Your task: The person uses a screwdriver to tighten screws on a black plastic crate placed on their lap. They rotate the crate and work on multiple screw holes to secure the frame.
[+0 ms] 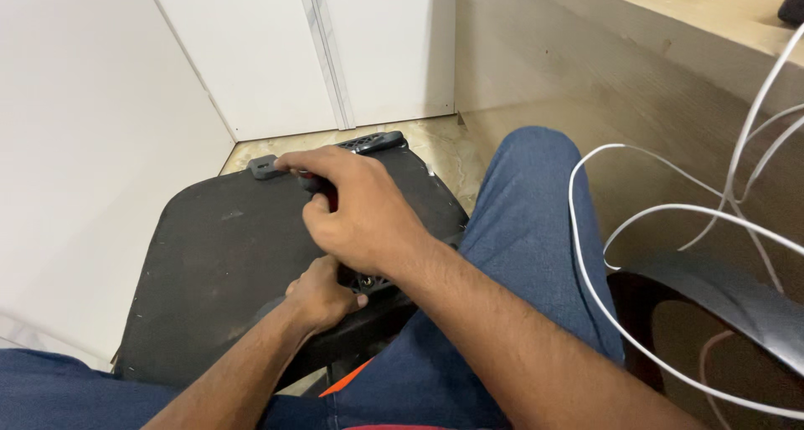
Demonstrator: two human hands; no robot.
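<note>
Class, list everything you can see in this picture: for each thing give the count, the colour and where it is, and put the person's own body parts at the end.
Chair seat: one, black and worn, centre left, under both hands.
Small grey block: one, at the seat's far edge, by the right fingertips.
Red-and-black object: one, mostly hidden under the right hand; kind unclear.
Black vented part: one, at the seat's far edge.
Cables: several, white, looping at right.
Cabinet doors: two, white, at the back.
Wooden desk: one, light, upper right.
Floor: pale marbled tile.
Legs: blue trousers.
Left hand: grips the seat's near edge.
Right hand: over the red-and-black object.
</note>
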